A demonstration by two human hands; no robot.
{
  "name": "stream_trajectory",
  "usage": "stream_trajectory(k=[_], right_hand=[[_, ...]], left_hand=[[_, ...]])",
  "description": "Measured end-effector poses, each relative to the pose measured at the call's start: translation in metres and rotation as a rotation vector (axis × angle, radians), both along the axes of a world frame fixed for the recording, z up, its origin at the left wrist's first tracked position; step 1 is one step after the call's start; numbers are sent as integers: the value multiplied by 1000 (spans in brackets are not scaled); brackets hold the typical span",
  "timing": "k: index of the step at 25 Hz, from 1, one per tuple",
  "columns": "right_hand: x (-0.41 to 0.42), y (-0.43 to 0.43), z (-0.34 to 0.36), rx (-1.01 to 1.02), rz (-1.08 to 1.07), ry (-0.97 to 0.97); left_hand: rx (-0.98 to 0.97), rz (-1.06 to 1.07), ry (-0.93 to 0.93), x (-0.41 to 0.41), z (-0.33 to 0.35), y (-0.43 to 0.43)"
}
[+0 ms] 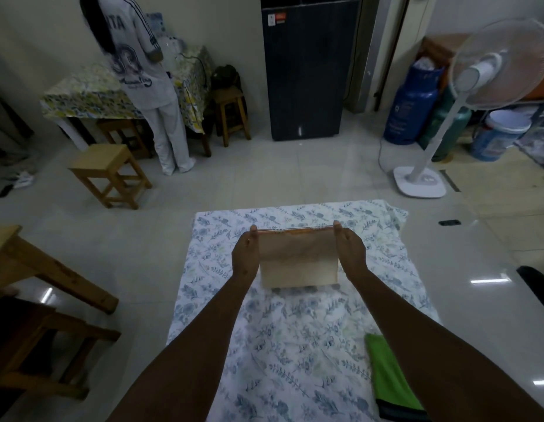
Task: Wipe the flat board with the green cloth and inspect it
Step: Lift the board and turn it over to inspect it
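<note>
The flat board (298,263), pale wood with a thin orange top edge, stands tilted over the floral sheet (264,345), clamped between the left hand (244,257) and right hand (351,254); the green cloth (389,382) lies at the sheet's right edge.

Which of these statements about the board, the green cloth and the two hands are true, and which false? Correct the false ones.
1. Both hands, left hand and right hand, hold the flat board by its side edges. True.
2. The green cloth is pressed against the board. False: it lies apart on the floral sheet.
3. The board lies flat. False: it stands tilted on its lower edge.
4. The cloth lies beside the right forearm. True.
</note>
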State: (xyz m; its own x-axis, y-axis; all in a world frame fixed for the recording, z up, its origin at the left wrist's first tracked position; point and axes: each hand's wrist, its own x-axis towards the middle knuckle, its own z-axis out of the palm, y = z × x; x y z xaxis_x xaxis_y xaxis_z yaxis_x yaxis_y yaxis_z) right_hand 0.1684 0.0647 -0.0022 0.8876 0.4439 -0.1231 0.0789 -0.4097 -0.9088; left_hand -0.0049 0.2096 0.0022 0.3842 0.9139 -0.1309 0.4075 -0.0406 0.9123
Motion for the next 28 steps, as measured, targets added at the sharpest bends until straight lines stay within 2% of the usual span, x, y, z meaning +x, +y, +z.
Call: stream_trajectory(k=[8, 13, 17, 19, 23, 25, 28], right_hand=[[52, 54, -7, -46, 97, 13], [58, 62, -24, -80, 132, -22], [55, 57, -37, -100, 126, -31], [53, 53, -42, -83, 118, -38], [44, 31, -49, -75, 101, -106], [34, 10, -50, -89, 118, -144], [16, -33, -56, -115, 126, -227]], left_hand=[[9, -124, 73, 41, -5, 56], [1, -144, 90, 43, -19, 58], [35, -148, 181, 44, -24, 48], [99, -126, 198, 40, -29, 41], [380, -16, 234, 28, -29, 9], [461, -80, 229, 22, -29, -11], [468, -258, 235, 13, -40, -40]])
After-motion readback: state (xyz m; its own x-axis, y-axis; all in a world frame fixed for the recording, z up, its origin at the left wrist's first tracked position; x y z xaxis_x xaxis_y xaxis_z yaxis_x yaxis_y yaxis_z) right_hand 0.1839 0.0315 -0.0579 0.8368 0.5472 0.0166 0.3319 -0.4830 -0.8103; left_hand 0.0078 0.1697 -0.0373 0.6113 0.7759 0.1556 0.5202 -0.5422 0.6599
